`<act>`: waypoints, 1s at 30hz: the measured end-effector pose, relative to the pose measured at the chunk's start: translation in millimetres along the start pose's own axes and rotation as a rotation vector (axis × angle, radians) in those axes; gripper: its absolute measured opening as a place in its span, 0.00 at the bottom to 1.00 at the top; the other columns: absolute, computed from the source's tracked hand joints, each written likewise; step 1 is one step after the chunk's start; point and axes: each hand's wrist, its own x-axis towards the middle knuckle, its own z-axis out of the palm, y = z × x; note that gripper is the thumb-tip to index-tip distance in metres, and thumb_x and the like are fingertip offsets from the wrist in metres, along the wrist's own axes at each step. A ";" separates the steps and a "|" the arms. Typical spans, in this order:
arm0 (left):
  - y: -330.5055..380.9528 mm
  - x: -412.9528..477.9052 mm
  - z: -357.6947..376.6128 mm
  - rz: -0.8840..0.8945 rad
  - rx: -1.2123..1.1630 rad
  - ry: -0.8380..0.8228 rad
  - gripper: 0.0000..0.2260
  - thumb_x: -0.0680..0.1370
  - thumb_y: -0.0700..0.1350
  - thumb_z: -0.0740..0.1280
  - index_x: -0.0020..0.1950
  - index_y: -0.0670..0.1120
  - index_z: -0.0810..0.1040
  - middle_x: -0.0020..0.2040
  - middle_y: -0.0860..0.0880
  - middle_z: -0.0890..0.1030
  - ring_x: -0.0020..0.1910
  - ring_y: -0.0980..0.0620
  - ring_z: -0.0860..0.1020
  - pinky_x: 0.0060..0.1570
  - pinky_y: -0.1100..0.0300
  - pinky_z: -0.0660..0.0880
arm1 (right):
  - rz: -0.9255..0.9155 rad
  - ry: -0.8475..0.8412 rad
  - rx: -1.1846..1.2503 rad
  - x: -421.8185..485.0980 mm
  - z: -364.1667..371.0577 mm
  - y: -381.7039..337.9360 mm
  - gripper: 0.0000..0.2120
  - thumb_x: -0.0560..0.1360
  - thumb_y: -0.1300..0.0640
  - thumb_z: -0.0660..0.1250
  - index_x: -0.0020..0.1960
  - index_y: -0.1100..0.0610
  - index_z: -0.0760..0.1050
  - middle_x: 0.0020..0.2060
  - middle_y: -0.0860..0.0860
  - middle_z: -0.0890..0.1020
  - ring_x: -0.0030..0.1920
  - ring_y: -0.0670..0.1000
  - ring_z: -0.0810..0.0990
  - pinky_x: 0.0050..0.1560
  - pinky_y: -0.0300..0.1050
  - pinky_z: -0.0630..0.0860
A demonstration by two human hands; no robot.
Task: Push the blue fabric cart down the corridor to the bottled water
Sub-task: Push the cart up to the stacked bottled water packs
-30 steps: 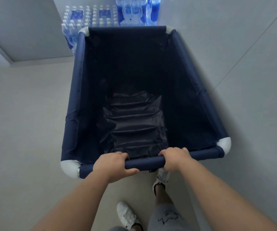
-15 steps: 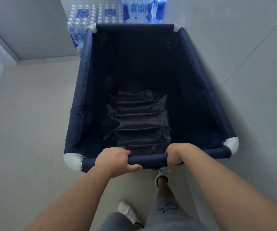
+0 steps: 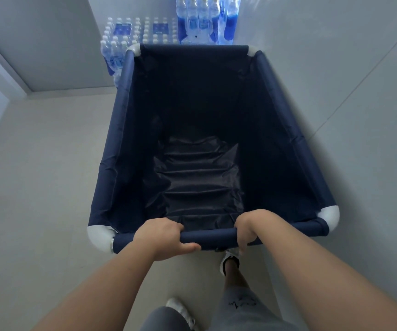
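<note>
Grey corridor floor [image 3: 37, 187] | left hand [image 3: 164, 238], right hand [image 3: 248, 229] gripping cart [image 3: 121, 139] rail | bottled water [image 3: 199, 20] ahead

One wide-angle view only, worn on the person's head, facing forward and steeply down. It looks straight into the open blue fabric cart [image 3: 199, 144] from close above its near rail, with both forearms entering from the bottom edge. The stacked bottled water [image 3: 192, 25] sits at the top edge, farthest from the lens.
</note>
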 end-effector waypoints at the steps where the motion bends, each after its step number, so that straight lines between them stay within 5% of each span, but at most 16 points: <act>1: 0.0 -0.1 0.1 -0.001 0.000 0.003 0.34 0.65 0.81 0.50 0.44 0.54 0.78 0.34 0.55 0.78 0.33 0.56 0.76 0.32 0.56 0.70 | 0.001 -0.009 -0.006 -0.4 -1.3 -0.5 0.31 0.71 0.47 0.76 0.69 0.57 0.72 0.62 0.55 0.78 0.59 0.59 0.79 0.62 0.56 0.77; 11: -1.2 3.4 0.0 0.009 -0.013 0.001 0.35 0.65 0.81 0.51 0.45 0.54 0.78 0.35 0.55 0.78 0.34 0.55 0.76 0.33 0.55 0.73 | -0.014 -0.018 -0.011 0.4 -3.9 0.5 0.30 0.71 0.48 0.76 0.69 0.57 0.72 0.56 0.54 0.78 0.56 0.60 0.80 0.59 0.57 0.78; 25: -1.3 2.8 1.0 0.005 -0.036 0.011 0.33 0.65 0.82 0.52 0.42 0.55 0.77 0.35 0.55 0.78 0.34 0.56 0.76 0.33 0.56 0.69 | -0.009 0.052 0.032 -5.9 3.2 -0.6 0.29 0.73 0.51 0.75 0.70 0.57 0.71 0.63 0.56 0.78 0.60 0.59 0.78 0.62 0.55 0.77; 30: -1.7 1.1 0.1 -0.003 -0.050 -0.008 0.33 0.66 0.81 0.52 0.47 0.56 0.78 0.39 0.55 0.80 0.37 0.56 0.77 0.39 0.55 0.76 | -0.019 0.058 0.051 -11.5 4.9 -0.9 0.28 0.73 0.52 0.74 0.70 0.57 0.72 0.62 0.56 0.78 0.59 0.59 0.79 0.62 0.55 0.77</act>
